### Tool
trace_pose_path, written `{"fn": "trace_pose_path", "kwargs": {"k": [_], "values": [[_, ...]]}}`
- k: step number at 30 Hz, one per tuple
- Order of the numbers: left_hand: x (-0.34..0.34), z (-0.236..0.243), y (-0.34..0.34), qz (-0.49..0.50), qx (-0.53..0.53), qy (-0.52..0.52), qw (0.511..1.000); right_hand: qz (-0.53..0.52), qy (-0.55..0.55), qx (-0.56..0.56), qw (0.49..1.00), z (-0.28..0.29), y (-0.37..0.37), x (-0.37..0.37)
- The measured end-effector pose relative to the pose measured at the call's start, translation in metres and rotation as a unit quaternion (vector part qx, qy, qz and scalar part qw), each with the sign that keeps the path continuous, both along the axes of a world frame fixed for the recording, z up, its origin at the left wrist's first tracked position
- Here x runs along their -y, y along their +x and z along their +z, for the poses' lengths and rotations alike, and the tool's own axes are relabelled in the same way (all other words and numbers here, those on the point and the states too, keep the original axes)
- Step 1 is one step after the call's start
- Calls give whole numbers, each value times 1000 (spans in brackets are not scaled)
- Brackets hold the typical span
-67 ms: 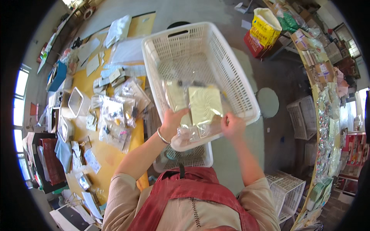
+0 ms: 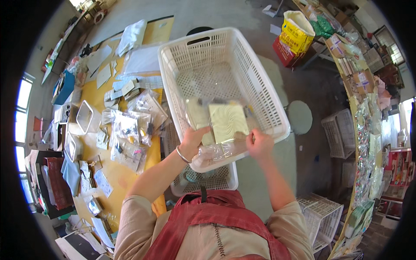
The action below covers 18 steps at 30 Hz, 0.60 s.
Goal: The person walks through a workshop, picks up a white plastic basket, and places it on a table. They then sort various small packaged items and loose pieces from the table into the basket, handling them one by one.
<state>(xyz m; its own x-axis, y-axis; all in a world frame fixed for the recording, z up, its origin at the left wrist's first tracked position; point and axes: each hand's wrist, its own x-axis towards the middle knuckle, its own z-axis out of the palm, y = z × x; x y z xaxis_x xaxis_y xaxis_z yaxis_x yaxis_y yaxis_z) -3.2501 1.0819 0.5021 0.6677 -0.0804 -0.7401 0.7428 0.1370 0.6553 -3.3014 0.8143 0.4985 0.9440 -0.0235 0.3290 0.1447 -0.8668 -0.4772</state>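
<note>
A large white slatted plastic basket (image 2: 262,78) lies in front of me. Over its near end is a clear plastic bag (image 2: 216,151) holding a pale yellow square piece with wavy lines (image 2: 229,122). My left hand (image 2: 193,141), with a bangle at the wrist, is closed on the bag's left side, thumb on top. The fingers of my right hand (image 2: 261,144) are curled in at its right edge, seemingly pinching the film. Another pale packet (image 2: 196,113) and small dark bits show beside the square piece, blurred by the film.
Left of me is a yellow table (image 2: 125,186) with bagged packets (image 2: 130,130), clear tubs (image 2: 89,117) and stacked card pieces. A second white basket (image 2: 229,177) sits below the large one. To the right are a round stool (image 2: 300,117), a yellow sack (image 2: 297,32) and a loaded long table.
The square piece in the bag sits a little lower and farther left. My right hand has come slightly down toward me. The left hand has barely moved.
</note>
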Motion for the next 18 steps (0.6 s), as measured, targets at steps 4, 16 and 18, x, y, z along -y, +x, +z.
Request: {"fn": "trace_pose_path", "kwargs": {"k": [4,16,18], "values": [[-38,-93,-9,-624,368,377,578,-5,-40,9,999,1,0,-11],[-103,72,-71,42,292,-28,955,-28,-4,-60,998,-8,-3,-10],[-186,31,-59,95,285,96,949,-30,-5,-80,996,-6,-3,-14]]}}
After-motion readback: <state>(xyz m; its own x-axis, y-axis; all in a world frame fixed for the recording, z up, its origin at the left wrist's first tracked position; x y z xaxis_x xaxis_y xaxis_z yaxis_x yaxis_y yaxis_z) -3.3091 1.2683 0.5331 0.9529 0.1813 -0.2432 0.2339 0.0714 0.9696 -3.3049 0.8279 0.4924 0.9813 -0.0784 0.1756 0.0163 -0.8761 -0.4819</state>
